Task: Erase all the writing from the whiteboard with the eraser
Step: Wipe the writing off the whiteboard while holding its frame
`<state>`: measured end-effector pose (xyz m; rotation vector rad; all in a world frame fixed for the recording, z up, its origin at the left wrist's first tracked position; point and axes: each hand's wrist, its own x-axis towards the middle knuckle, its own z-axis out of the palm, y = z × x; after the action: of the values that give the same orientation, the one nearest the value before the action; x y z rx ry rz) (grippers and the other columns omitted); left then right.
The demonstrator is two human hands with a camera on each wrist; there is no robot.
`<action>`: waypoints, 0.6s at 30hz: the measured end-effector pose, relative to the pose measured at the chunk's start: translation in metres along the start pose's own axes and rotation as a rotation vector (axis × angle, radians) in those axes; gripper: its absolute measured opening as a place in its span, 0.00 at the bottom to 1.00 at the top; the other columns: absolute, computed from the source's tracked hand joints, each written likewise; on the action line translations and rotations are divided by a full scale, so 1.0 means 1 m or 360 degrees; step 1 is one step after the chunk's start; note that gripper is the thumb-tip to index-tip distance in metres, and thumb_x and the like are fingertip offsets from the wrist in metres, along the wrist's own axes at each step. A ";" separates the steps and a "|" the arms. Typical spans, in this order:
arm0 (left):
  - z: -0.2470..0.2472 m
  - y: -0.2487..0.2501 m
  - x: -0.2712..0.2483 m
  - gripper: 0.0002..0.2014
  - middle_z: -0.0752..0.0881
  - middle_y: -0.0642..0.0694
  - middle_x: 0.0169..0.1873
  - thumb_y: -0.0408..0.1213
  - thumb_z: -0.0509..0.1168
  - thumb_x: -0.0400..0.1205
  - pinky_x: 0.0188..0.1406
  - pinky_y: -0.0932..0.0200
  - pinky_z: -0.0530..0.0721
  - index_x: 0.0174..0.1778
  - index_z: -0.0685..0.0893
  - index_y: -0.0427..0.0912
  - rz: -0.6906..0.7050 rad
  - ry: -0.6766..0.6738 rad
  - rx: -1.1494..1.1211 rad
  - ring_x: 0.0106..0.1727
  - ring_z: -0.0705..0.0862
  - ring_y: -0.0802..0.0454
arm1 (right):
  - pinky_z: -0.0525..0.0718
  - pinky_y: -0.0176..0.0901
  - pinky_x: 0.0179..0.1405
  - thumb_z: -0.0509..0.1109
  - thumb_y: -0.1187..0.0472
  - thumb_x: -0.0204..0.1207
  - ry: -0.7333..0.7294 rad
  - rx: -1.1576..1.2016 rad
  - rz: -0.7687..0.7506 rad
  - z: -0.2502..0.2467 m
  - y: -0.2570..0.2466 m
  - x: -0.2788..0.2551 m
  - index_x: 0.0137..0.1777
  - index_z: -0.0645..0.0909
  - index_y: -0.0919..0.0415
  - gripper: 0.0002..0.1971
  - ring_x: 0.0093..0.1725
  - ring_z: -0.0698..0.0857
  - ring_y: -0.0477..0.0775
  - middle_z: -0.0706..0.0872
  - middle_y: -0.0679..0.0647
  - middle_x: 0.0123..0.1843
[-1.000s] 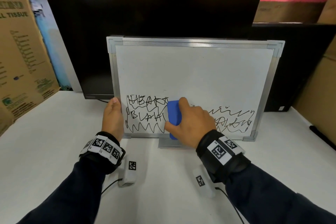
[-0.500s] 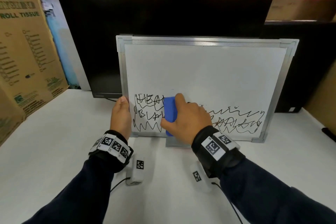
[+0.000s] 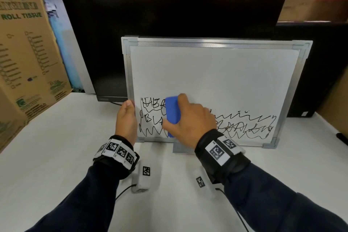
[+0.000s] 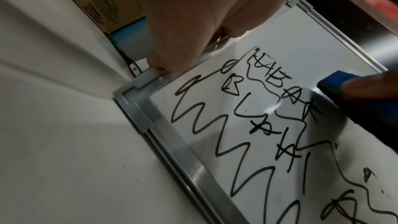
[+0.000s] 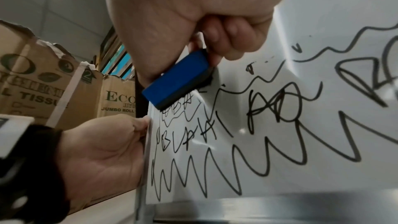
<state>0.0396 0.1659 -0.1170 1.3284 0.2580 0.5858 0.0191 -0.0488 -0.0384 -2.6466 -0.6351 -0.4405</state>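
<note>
Right now I'm mid-wipe. My right hand (image 3: pixel 190 122) has fingers and thumb curled round the blue eraser (image 3: pixel 172 111), its dark felt face pressed flat against the whiteboard (image 3: pixel 216 73) in the lower-left part, over the scribbles. My left hand (image 3: pixel 126 120) grips the board's left frame edge, thumb on the front, steadying it where it stands upright on the white table (image 3: pixel 56 147), propped against a dark monitor (image 3: pixel 169 15). The upper half looks clean; black writing (image 3: pixel 244 126) fills the bottom band on both sides of the eraser. I judge the job roughly half done. Next I'd drag the eraser sideways through the remaining rows with firm pressure, holding the frame so the board doesn't slide or tip back.
</note>
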 end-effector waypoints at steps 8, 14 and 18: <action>-0.005 -0.011 0.009 0.46 0.84 0.49 0.72 0.83 0.60 0.68 0.76 0.37 0.77 0.75 0.79 0.54 -0.0062 0.0013 0.0027 0.75 0.81 0.47 | 0.80 0.48 0.35 0.66 0.35 0.71 -0.0042 -0.0015 -0.0027 0.003 -0.007 0.002 0.63 0.64 0.51 0.29 0.38 0.80 0.61 0.80 0.51 0.41; -0.005 -0.010 0.009 0.44 0.84 0.48 0.72 0.79 0.60 0.71 0.75 0.36 0.78 0.75 0.78 0.52 -0.0065 0.0052 0.0031 0.74 0.82 0.46 | 0.79 0.48 0.36 0.66 0.34 0.71 -0.0098 -0.0069 -0.0034 0.009 -0.011 0.002 0.62 0.63 0.51 0.29 0.39 0.82 0.62 0.80 0.51 0.42; -0.006 -0.013 0.011 0.46 0.84 0.49 0.72 0.81 0.61 0.69 0.77 0.37 0.76 0.75 0.78 0.53 -0.0068 0.0037 0.0015 0.75 0.81 0.47 | 0.84 0.50 0.37 0.65 0.33 0.71 0.0022 -0.0007 -0.0053 0.010 -0.015 0.005 0.62 0.63 0.51 0.30 0.37 0.81 0.62 0.82 0.51 0.41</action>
<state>0.0491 0.1754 -0.1298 1.3229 0.3078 0.5649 0.0187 -0.0303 -0.0412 -2.6380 -0.6759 -0.4696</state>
